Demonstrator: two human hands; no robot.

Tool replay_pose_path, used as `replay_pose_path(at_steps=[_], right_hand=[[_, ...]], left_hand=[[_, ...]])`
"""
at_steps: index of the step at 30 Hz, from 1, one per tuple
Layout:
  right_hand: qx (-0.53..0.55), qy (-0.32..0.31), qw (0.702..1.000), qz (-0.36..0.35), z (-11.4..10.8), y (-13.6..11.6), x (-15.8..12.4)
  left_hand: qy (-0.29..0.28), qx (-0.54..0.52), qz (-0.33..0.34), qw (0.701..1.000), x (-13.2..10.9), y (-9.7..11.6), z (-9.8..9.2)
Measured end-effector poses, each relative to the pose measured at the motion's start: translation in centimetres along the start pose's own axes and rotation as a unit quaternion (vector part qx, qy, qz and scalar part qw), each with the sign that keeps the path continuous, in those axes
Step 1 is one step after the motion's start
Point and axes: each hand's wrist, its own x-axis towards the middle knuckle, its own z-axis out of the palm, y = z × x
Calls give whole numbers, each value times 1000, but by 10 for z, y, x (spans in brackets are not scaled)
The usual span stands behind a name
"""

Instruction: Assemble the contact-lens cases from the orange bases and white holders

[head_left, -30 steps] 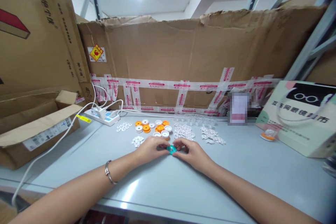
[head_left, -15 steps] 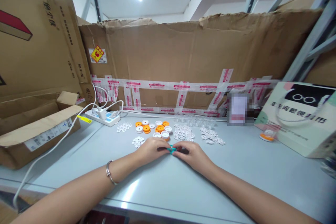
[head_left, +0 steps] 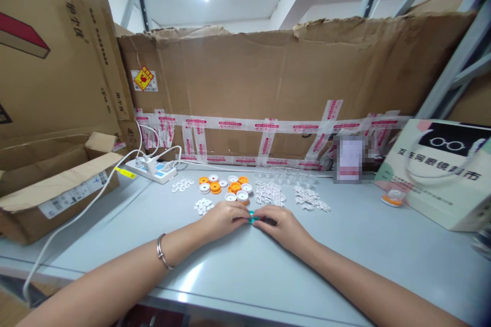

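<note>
Fingertips of my left hand (head_left: 226, 218) and my right hand (head_left: 281, 222) meet around a small teal part (head_left: 251, 217), pinching it from both sides just above the table. Its exact kind is too small to make out, and the fingers cover much of it. Just beyond my left hand lie orange and white round caps (head_left: 215, 187), some stacked. Small white discs (head_left: 203, 207) form a pile beside that hand. Flat white plastic pieces (head_left: 269, 193) lie past my right hand, with a second heap of white pieces (head_left: 310, 197) to the right.
Clear plastic cups (head_left: 286, 176) line the back of the table. White rings (head_left: 183, 185) lie near a power strip (head_left: 153, 169) with cables. An open cardboard box (head_left: 65, 189) stands left. On the right are a paper bag (head_left: 437, 179) and an orange-based clear container (head_left: 393, 197).
Both hands stay almost in place around the teal part. The left fingers have shifted slightly on it, and the whole view has moved a little.
</note>
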Motion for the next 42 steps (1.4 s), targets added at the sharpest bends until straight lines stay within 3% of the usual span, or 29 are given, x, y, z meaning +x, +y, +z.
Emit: replay_pose_path(at_steps=[7, 14, 18, 20, 23, 25, 28, 32, 39, 42], right_hand=[[-28, -13, 999, -17, 0, 0, 0], [-7, -18, 1000, 9, -2, -2, 0], [15, -18, 999, 33, -4, -3, 2], [15, -16, 999, 42, -4, -4, 2], [7, -17, 998, 58, -5, -5, 3], [2, -19, 997, 72, -6, -6, 3], [1, -21, 996, 83, -6, -7, 3], [4, -21, 996, 84, -5, -6, 3], [8, -21, 997, 78, -5, -7, 3], [7, -19, 997, 71, -4, -7, 3]], left_hand=[[-39, 36, 11, 999, 0, 3, -3], [-65, 32, 7, 997, 3, 5, -6], [-42, 22, -4, 999, 10, 7, -36], [-35, 28, -50, 998, 10, 6, -58], [-105, 55, -128, 985, 5, -2, -85], [-166, 56, -160, 972, 1, -7, -91], [-208, 63, -186, 958, -3, -10, -87], [-220, 84, -193, 953, -3, -10, -76], [-199, 116, -201, 952, -2, -10, -71], [-161, 84, -199, 963, 2, -3, -65]])
